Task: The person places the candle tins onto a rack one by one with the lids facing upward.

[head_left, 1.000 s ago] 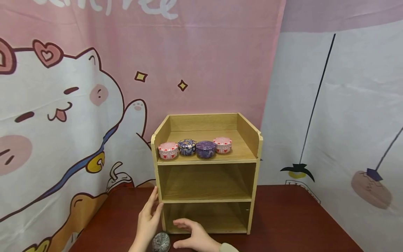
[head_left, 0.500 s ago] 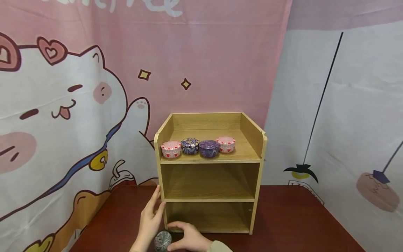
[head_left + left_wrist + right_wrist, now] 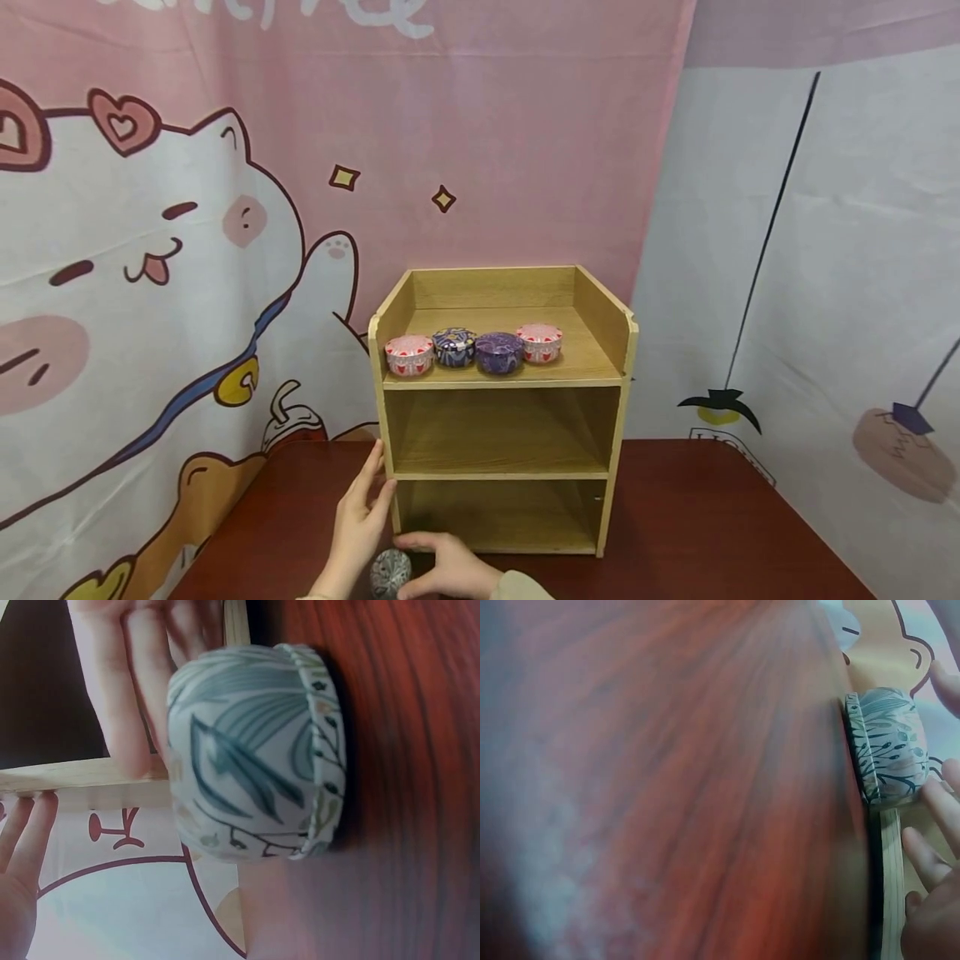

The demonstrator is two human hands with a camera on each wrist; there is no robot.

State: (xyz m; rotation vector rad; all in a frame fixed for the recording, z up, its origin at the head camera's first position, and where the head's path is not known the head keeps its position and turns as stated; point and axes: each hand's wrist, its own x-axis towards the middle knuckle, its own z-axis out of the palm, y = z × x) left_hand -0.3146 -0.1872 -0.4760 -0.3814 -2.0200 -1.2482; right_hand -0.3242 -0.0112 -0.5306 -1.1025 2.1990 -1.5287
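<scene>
A small round tin (image 3: 391, 573) with a grey-green leaf pattern stands on the table by the cabinet's front left corner. My right hand (image 3: 453, 569) is just right of it, thumb and forefinger spread in a C facing the tin; in the right wrist view its fingertips (image 3: 932, 787) are right at the tin's side. Against the left side panel of the wooden cabinet (image 3: 500, 477) my left hand (image 3: 356, 523) rests with fairly straight fingers. On the cabinet's top stand a pink tin (image 3: 409, 357), a navy patterned tin (image 3: 454, 348), a purple tin (image 3: 499, 354) and another pink tin (image 3: 539, 344).
Two lower compartments of the cabinet face me with open fronts. The dark red table (image 3: 690, 533) extends to both sides of it. Behind hangs a printed cloth (image 3: 510, 150) with a cartoon cat.
My right hand has moved left, up to the patterned tin on the table. The left hand keeps its place on the cabinet's side. The head view has shifted slightly.
</scene>
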